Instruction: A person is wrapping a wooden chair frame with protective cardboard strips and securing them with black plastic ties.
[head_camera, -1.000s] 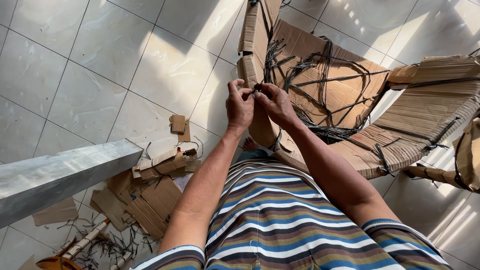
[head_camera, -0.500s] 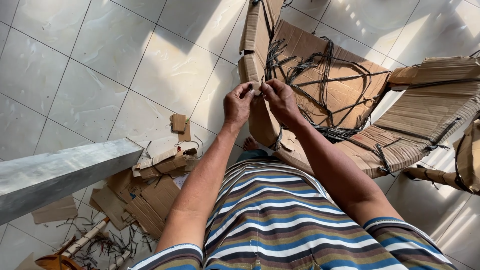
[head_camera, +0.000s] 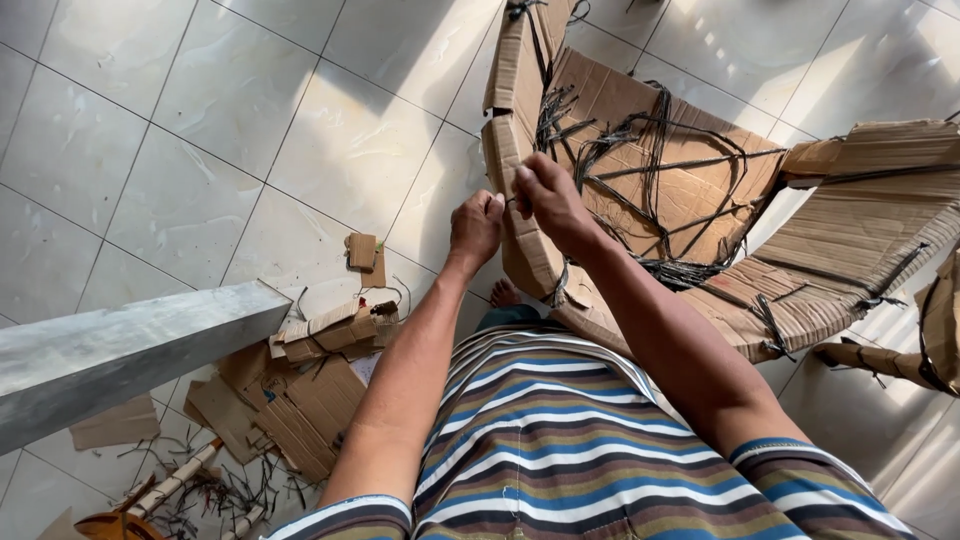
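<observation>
A large curved cardboard structure (head_camera: 690, 190), laced with dark cords (head_camera: 640, 140), stands on the tiled floor in front of me. My left hand (head_camera: 474, 228) and my right hand (head_camera: 545, 198) meet at its near left edge (head_camera: 510, 160). Both hands pinch something thin between the fingertips, probably a dark cord, right against the cardboard edge. What they grip is too small to make out clearly. My forearms reach out over my striped shirt.
A grey metal beam (head_camera: 120, 350) crosses the left side. Cardboard scraps (head_camera: 300, 390) and cord offcuts (head_camera: 230, 495) lie on the tiles beside it. More corrugated cardboard panels (head_camera: 870, 200) stand at the right. A bare foot (head_camera: 505, 293) shows below the structure.
Both hands have shifted slightly and stay together at the cardboard edge, the right hand now a little higher than the left.
</observation>
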